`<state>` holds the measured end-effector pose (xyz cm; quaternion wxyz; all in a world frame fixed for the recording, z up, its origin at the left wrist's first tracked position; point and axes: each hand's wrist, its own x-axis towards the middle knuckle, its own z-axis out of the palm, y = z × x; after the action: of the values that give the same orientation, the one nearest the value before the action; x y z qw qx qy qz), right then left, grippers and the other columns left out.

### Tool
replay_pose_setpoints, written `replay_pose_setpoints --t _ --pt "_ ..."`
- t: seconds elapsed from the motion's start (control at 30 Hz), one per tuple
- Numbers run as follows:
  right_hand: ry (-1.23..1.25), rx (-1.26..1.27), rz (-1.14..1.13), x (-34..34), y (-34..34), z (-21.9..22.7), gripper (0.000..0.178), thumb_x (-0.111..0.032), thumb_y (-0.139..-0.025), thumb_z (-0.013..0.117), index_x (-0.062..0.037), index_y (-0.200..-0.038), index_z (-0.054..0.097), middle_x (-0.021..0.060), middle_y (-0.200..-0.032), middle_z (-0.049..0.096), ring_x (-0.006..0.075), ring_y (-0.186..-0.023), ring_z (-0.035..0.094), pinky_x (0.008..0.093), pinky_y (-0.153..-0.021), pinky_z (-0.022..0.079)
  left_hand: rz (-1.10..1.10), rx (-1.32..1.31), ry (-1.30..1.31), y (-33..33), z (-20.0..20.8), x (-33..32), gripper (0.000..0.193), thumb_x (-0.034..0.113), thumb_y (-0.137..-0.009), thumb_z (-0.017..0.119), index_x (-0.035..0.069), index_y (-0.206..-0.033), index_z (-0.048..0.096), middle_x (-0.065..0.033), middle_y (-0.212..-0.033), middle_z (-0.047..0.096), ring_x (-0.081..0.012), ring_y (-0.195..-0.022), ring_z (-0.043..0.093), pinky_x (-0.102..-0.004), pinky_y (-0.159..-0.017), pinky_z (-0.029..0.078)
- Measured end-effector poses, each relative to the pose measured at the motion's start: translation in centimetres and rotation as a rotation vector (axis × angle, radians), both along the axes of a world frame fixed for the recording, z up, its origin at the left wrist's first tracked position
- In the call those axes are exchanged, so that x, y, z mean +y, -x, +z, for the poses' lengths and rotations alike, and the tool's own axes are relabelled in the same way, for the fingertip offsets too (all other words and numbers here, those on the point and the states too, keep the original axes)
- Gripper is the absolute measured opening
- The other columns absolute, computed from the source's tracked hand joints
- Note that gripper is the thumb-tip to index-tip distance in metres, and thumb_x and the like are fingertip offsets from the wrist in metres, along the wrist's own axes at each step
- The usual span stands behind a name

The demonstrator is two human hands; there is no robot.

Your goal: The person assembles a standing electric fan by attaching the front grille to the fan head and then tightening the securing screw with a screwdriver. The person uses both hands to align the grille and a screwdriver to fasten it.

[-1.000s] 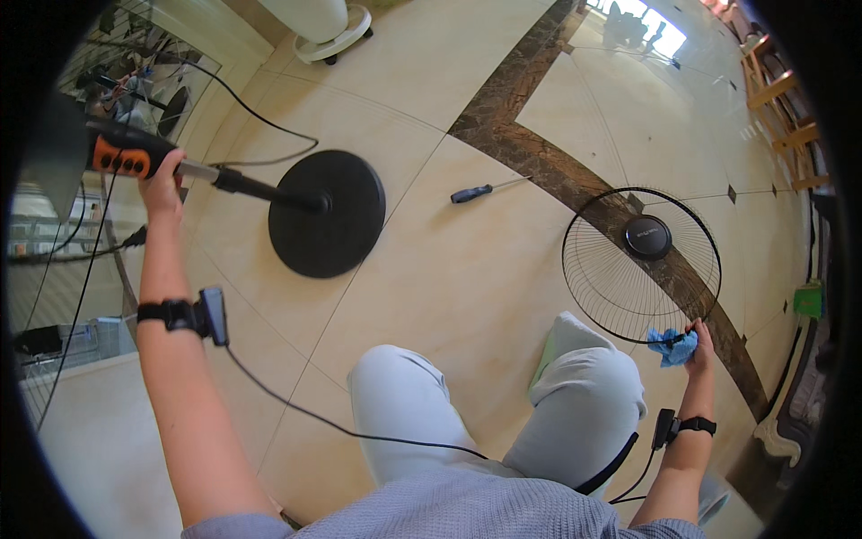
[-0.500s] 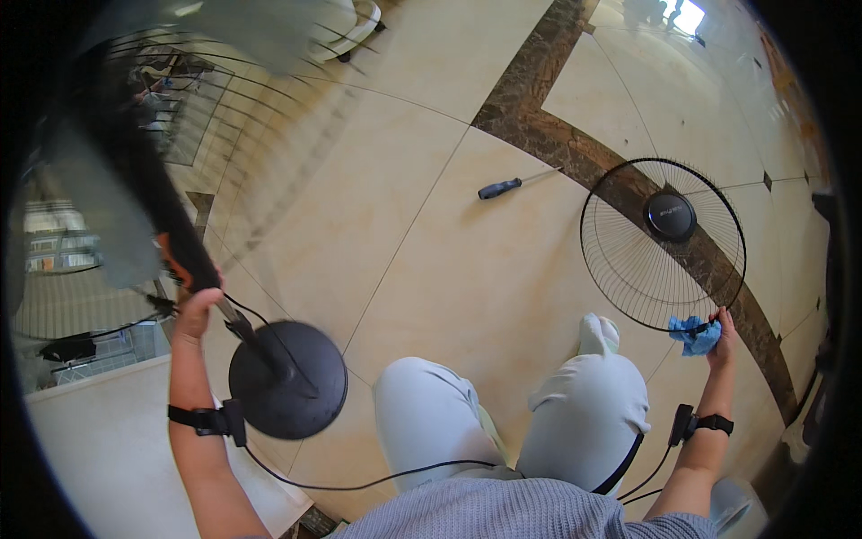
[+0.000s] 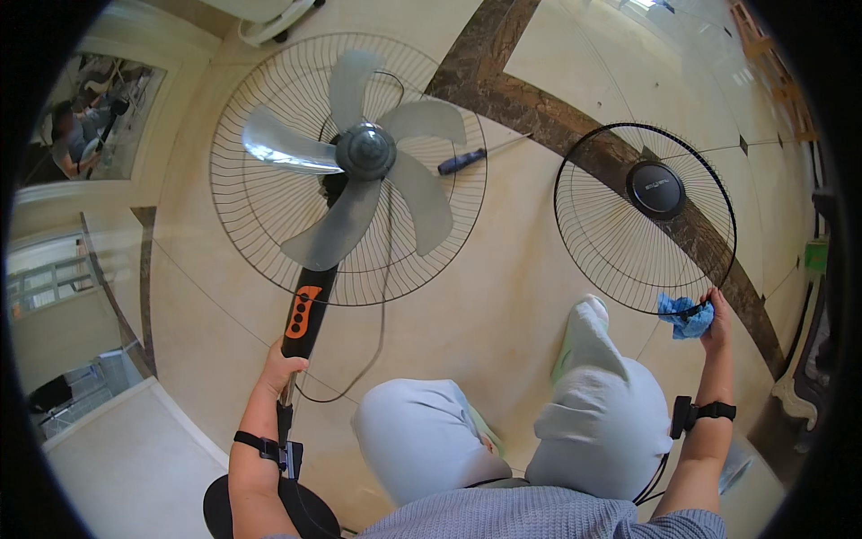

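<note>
A standing fan [image 3: 310, 310] leans away from me at the left, my left hand [image 3: 285, 366] wrapped round its pole just below the orange control panel. Its grey blades [image 3: 417, 193] lie bare before the rear wire grille [image 3: 235, 216]. The round black base [image 3: 224, 503] is partly behind my left forearm. At the right, my right hand [image 3: 716, 322] grips the lower rim of the black front grille [image 3: 584, 256], which has a dark round centre cap. A crumpled blue cloth [image 3: 687, 319] is bunched at that same rim, against my fingers.
A screwdriver [image 3: 462, 162] with a dark blue handle lies on the tiled floor, partly seen through the rear grille. A white surface [image 3: 135, 458] stands at the lower left. Dark furniture [image 3: 813, 359] borders the right side.
The fan has swung from the far left toward the middle, and its blades now face up in view. My left hand moved right with it. The front grille shifted slightly left and away.
</note>
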<state>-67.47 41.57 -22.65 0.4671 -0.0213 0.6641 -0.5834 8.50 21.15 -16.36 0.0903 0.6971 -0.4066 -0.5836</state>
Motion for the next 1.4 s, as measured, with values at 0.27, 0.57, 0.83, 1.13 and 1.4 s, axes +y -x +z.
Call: replay_pose_setpoints --t 0.27,0.57,0.83,1.13,1.4 --pt "-0.035 -0.079 -0.05 -2.4 -1.3 1.6 0.011 -0.023 -0.087 0.054 -0.012 -0.086 0.056 -0.0024 -0.076 0.056 0.0084 -0.073 0.054 0.022 -0.067 0.045 0.207 0.19 -0.25 -5.3 -3.3 5.8 0.039 0.01 -0.056 0.063 0.003 -0.093 0.051 -0.001 -0.066 0.049 -0.0114 -0.054 0.048 -0.0236 -0.049 0.042" --pt "0.059 -0.108 -0.031 -5.9 -5.5 6.2 0.011 -0.021 -0.088 0.053 -0.0123 -0.089 0.059 -0.0007 -0.077 0.062 0.0091 -0.074 0.059 0.0231 -0.069 0.048 0.208 0.203 -0.357 -7.6 -6.9 9.3 0.033 0.01 -0.061 0.065 0.003 -0.091 0.051 -0.0052 -0.067 0.055 -0.0155 -0.057 0.054 -0.0268 -0.054 0.045" --pt "-0.008 -0.094 -0.053 -8.7 -8.6 8.0 0.014 -0.026 -0.087 0.055 -0.0131 -0.082 0.057 0.0002 -0.075 0.061 0.0095 -0.069 0.058 0.0232 -0.067 0.048 0.176 0.327 -0.385 -7.1 -6.1 7.7 0.033 0.008 -0.064 0.064 0.002 -0.094 0.051 -0.0094 -0.076 0.059 -0.0164 -0.06 0.058 -0.0264 -0.054 0.047" --pt "-0.029 -0.124 -0.124 -7.8 -7.7 7.1 0.009 -0.022 -0.086 0.056 -0.013 -0.083 0.058 0.0007 -0.073 0.06 0.0112 -0.069 0.058 0.025 -0.064 0.049 -0.17 -0.096 -0.284 -6.9 -3.3 6.6 0.052 0.027 -0.073 0.066 0.0 -0.112 0.046 -0.0116 -0.091 0.06 -0.0163 -0.072 0.059 -0.0283 -0.063 0.049" --pt "0.027 -0.174 -0.055 -6.8 -7.7 7.3 0.015 -0.025 -0.086 0.056 -0.0118 -0.08 0.057 0.0009 -0.074 0.059 0.0124 -0.069 0.057 0.0263 -0.063 0.048 -0.458 0.286 -0.439 7.6 8.1 -3.1 0.037 0.03 -0.088 0.046 0.006 -0.116 0.046 -0.0072 -0.105 0.058 -0.0168 -0.085 0.059 -0.0295 -0.067 0.049"
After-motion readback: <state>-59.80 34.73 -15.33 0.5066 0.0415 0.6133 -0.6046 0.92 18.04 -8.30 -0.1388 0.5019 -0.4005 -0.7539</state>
